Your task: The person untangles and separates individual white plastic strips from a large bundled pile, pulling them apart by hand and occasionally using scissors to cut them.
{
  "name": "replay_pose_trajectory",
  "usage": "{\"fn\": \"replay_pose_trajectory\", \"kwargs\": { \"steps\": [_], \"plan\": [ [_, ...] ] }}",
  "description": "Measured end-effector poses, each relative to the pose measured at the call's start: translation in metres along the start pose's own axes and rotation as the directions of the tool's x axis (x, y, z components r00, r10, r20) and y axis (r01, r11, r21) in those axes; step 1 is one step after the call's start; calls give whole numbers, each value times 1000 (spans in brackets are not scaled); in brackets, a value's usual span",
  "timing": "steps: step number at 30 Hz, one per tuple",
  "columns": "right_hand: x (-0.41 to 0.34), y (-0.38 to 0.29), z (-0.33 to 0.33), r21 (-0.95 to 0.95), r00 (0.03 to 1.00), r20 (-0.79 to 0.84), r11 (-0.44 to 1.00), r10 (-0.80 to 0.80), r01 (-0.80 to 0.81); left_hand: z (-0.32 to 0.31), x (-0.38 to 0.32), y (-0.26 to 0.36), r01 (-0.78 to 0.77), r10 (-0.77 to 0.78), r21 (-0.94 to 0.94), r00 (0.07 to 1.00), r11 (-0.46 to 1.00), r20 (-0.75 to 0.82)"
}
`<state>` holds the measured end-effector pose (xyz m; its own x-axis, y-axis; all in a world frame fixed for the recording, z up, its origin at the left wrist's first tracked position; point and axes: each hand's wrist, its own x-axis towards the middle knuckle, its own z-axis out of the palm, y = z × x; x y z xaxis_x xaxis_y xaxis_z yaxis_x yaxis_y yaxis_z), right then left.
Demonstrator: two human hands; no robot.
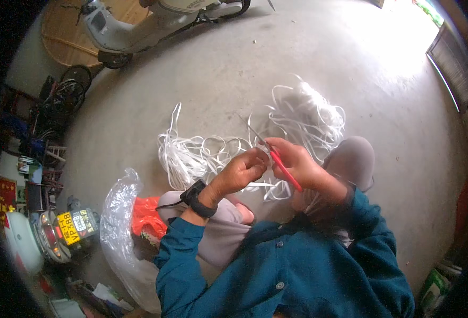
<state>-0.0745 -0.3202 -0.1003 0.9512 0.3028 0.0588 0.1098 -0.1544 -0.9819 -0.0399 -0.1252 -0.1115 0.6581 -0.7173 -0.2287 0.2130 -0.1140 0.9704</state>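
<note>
My right hand (295, 163) holds a pair of scissors (285, 171) with red handles, its metal blades pointing up and left. Close beside it, my left hand (244, 169) pinches its fingertips together near the scissors' pivot, apparently on a white flat band; the fingers hide most of what they hold. Loops of the same band lie under both hands. One tangled heap of white band (182, 161) rests on the floor to the left, and a larger heap of white band (313, 113) lies ahead to the right, by my knee.
On the concrete floor (218, 83) at my left stand a clear plastic bag (116, 226) and a red plastic bag (149, 214). A scooter (126, 33) is parked at the back left, before a round wooden board (65, 35). Another vehicle (23, 242) with a plate stands at left.
</note>
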Motion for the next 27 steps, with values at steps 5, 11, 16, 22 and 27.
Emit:
{"fn": "replay_pose_trajectory", "kwargs": {
  "steps": [5, 11, 16, 22, 27],
  "plan": [
    [2, 8, -1, 62, 1000, -19, 998, -4, 5, 2, -5, 5, -71, 88, 192, 993, 979, -79],
    [4, 9, -4, 70, 998, -65, 997, -19, 24, 12, -11, 22, -217, 444, 627, 866, 749, -230],
    [3, -6, -10, -93, 996, -94, 996, -6, -3, 12, -29, 24, -210, 721, 794, 591, 570, -361],
    [4, -9, -7, -185, 995, -97, 983, -29, 11, 29, -38, 11, 47, -63, -52, 926, 998, -373],
    [0, -11, 4, -212, 997, -60, 976, -58, 44, 33, -22, -3, -12, -173, -663, 962, 749, -212]
  ]
}}
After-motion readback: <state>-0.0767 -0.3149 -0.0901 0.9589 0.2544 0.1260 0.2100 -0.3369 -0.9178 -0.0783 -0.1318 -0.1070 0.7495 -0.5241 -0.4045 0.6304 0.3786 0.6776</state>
